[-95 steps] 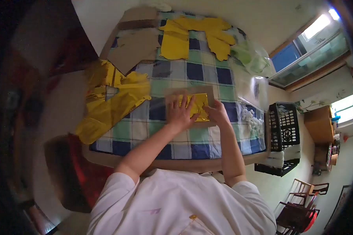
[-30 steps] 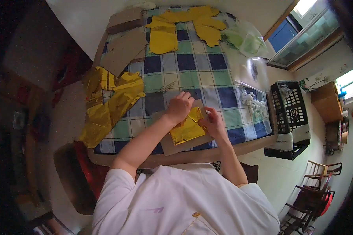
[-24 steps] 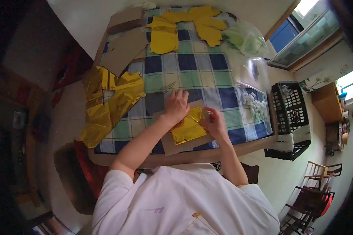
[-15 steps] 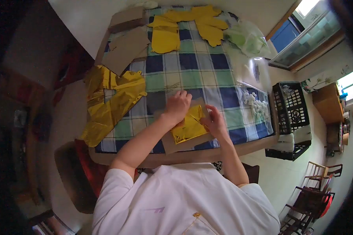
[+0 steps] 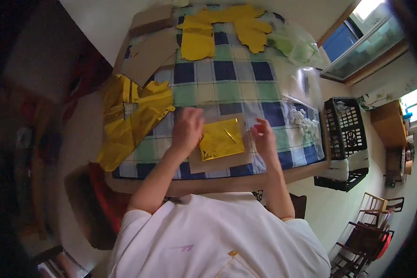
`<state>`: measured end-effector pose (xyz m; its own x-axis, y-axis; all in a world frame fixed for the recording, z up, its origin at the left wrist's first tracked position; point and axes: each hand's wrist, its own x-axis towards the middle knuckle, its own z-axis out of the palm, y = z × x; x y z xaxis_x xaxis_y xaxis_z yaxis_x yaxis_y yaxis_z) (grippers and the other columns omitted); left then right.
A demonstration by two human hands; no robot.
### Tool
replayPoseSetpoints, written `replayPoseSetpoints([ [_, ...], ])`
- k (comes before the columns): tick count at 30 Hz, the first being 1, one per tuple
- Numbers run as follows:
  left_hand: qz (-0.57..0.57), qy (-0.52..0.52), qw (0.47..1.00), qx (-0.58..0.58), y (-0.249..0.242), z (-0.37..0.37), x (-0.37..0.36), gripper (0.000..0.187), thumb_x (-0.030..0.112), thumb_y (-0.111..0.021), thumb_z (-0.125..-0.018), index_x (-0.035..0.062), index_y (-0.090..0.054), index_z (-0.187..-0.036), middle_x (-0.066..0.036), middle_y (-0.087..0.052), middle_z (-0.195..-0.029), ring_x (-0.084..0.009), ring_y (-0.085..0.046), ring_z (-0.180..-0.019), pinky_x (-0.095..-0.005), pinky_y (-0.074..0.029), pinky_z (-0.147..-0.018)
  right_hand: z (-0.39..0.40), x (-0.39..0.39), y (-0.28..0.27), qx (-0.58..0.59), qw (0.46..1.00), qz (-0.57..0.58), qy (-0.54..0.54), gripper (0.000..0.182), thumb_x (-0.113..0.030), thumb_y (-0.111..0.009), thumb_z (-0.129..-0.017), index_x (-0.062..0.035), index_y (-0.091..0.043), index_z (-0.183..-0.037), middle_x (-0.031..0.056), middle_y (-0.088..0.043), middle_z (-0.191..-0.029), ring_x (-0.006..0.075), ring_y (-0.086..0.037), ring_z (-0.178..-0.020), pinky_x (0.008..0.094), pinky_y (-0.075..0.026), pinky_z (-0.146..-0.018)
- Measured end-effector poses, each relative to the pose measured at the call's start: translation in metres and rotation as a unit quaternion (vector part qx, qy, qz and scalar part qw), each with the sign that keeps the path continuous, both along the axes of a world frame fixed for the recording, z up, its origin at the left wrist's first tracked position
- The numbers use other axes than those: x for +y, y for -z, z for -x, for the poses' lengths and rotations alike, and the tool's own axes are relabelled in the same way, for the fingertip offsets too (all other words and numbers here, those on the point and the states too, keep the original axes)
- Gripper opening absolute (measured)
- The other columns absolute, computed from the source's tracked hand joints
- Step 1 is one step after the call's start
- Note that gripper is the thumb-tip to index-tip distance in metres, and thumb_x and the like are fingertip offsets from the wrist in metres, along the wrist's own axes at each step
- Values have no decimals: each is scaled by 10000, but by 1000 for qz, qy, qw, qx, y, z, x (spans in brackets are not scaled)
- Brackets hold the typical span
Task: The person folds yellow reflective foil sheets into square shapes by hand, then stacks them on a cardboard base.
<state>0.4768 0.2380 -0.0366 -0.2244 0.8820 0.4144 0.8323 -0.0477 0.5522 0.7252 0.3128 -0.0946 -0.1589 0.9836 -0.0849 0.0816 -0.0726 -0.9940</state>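
Observation:
A folded rectangle of gold foil (image 5: pixel 223 141) lies flat on a piece of brown cardboard (image 5: pixel 240 164) close to the table's front edge. My left hand (image 5: pixel 188 132) is at the foil's left edge, its fingers smeared by motion. Off the foil's right side, my right hand (image 5: pixel 264 136) hovers near the cardboard's edge with loosely bent fingers and nothing in them. To the left, a larger flat gold foil shape (image 5: pixel 120 132), like a deflated foil balloon, hangs partly over the table edge.
More flat gold foil shapes (image 5: pixel 197 42) lie at the far side of the checked tablecloth (image 5: pixel 224 90). Cardboard pieces (image 5: pixel 148 58) are at the far left. Clear plastic bags (image 5: pixel 294 48) and small white pieces (image 5: pixel 303 123) sit on the right. A black crate (image 5: pixel 347 129) stands beside the table.
Both hands have drawn apart from the gold foil, the left hand leftward and the right hand slightly right. The foil, mostly covered by hands before, now lies uncovered and a little straighter.

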Motion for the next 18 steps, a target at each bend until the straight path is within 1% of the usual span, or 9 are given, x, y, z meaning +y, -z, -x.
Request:
replayPoseSetpoints([
  [1, -25, -69, 997, 14, 1, 14, -10, 301, 102, -624, -822, 40, -569, -1111, -106, -593, -958, -261, -604, -864, -339, -491, -772, 1, 0, -16, -36, 999, -17, -18, 338, -125, -607, -862, -4, -509, -1162, 16, -555, -711, 130, -556, -641, 260, -465, -614],
  [2, 3, -78, 995, -62, 9, 25, -18, 306, 101, -622, -824, 35, -564, -1117, -107, -597, -960, -249, -605, -863, -334, -496, -757, 2, 3, -24, -72, 996, -37, -36, 317, -130, -598, -870, 7, -521, -1145, 20, -568, -713, 132, -566, -646, 260, -473, -627],
  [4, 54, -97, 970, -215, 23, 37, -32, 316, 99, -618, -829, 24, -552, -1129, -107, -605, -965, -225, -605, -862, -323, -505, -725, 8, 10, -23, -99, 992, 29, -78, 276, -145, -605, -874, 19, -552, -1089, 36, -601, -733, 109, -554, -648, 245, -468, -641],
  [5, 60, -80, 971, -219, 29, 42, -36, 349, 96, -623, -835, 5, -535, -1160, -103, -623, -922, -176, -609, -800, -279, -494, -709, 11, 12, -25, -114, 985, 66, -108, 267, -152, -609, -875, 19, -558, -1074, 37, -604, -731, 104, -553, -651, 241, -463, -631],
  [6, 87, -82, 954, -275, 27, 42, -39, 339, 98, -628, -833, -2, -546, -1147, -94, -629, -908, -163, -608, -788, -273, -492, -707, 15, 12, -29, -129, 977, 103, -137, 259, -159, -613, -875, 18, -565, -1058, 37, -607, -729, 99, -552, -654, 236, -458, -621],
  [9, 157, -73, 884, -435, 21, 39, -50, 289, 104, -645, -831, -16, -584, -1087, -64, -644, -866, -124, -604, -762, -256, -486, -703, 19, 3, -33, -121, 979, 65, -151, 171, -171, -599, -896, -12, -602, -959, -8, -569, -699, 66, -511, -582, 213, -406, -505],
  [11, 197, -43, 825, -528, 17, 34, -60, 227, 108, -653, -833, -19, -619, -1018, -38, -648, -837, -99, -600, -755, -249, -482, -702, 15, -9, -42, -71, 979, 142, -125, 169, -187, -601, -894, -30, -604, -958, -23, -558, -694, 55, -501, -579, 204, -392, -495],
  [17, 257, -47, 709, -654, 2, 13, -98, 121, 121, -647, -851, 6, -652, -888, -8, -650, -806, -78, -600, -687, -224, -502, -627, -21, -48, -47, -73, 962, 225, -136, 164, -221, -605, -893, -69, -609, -955, -50, -546, -712, 31, -492, -582, 191, -381, -485],
  [18, 253, -47, 711, -654, 3, 8, -102, 120, 123, -650, -849, 9, -654, -886, -7, -651, -802, -77, -601, -679, -222, -505, -617, -25, -56, -52, -71, 960, 235, -131, 162, -224, -606, -894, -73, -608, -955, -53, -544, -715, 29, -493, -583, 189, -381, -485],
])
